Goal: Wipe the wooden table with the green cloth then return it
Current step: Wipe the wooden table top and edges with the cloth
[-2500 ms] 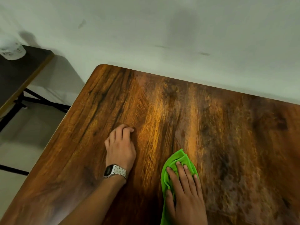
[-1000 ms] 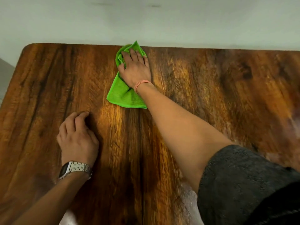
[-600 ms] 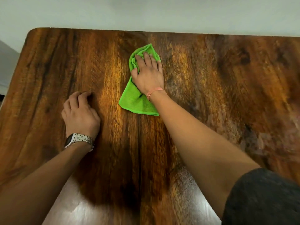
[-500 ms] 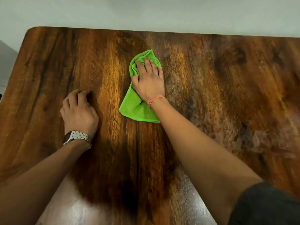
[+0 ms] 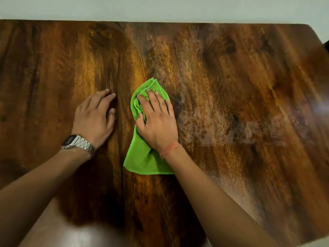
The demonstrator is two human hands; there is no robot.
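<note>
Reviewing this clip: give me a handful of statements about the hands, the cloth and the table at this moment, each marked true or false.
1. The right hand presses flat on the green cloth. True.
2. The left hand grips a corner of the cloth. False: it rests on the bare wooden table, apart from the cloth.
3. A metal wristwatch sits on the left wrist. True.
4. The cloth hangs over the table's edge. False: it lies wholly on the tabletop.
5. A thin orange band circles the right wrist. True.
</note>
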